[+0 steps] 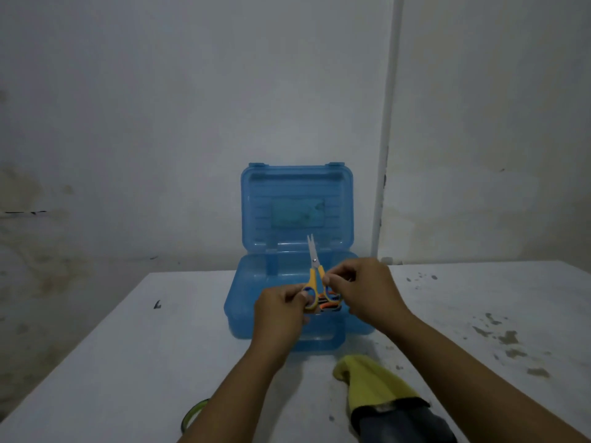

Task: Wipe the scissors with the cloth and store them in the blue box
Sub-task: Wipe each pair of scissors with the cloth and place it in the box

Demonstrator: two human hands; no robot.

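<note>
Both hands hold the scissors (pixel 315 270) by the yellow handles right above the open blue box (pixel 297 298), blades up: left hand (pixel 281 310) pinches one loop, right hand (pixel 364 290) the other, probably for lowering in; the cloth (pixel 371 382) lies near the box's front

No readable text, brand or number anywhere — label patch on blue box (pixel 297 215) lid blurred, illegible.

One blue box (pixel 297 302), one cloth (pixel 371 382), two scissors (pixel 315 273) (possibly more inside)
</note>
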